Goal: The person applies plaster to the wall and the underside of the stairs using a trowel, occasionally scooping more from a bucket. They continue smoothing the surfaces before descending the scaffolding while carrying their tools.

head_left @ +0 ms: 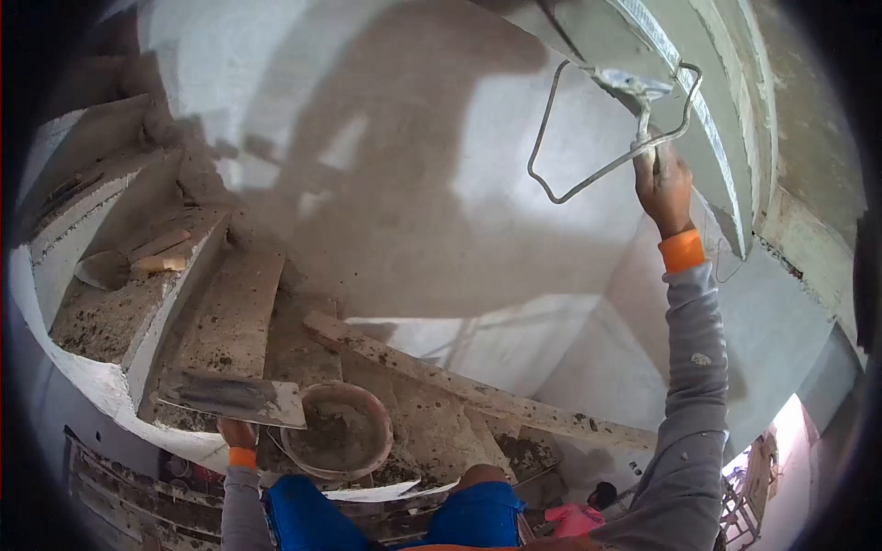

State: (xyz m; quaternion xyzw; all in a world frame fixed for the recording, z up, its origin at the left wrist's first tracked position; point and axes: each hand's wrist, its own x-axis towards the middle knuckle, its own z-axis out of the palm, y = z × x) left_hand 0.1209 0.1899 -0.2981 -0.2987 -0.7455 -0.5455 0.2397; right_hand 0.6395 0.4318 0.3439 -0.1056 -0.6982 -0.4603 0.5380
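My right hand, raised at the upper right, is closed around the pale handle of a brush. Its broad, whitish head is at the grey plastered underside beside a straight metal edge strip. A bent metal rod loops around the brush and crosses in front of my fingers. Low on the left, my left hand grips a rectangular plastering trowel from below, its flat face smeared with grey mortar. The trowel's right end overlaps the rim of a bucket holding wet mortar.
Rough concrete steps climb to the left. A pointed trowel and a wooden-handled tool lie on one step. A long wooden plank slants across the stairs. Below, a person in a pink shirt is partly visible.
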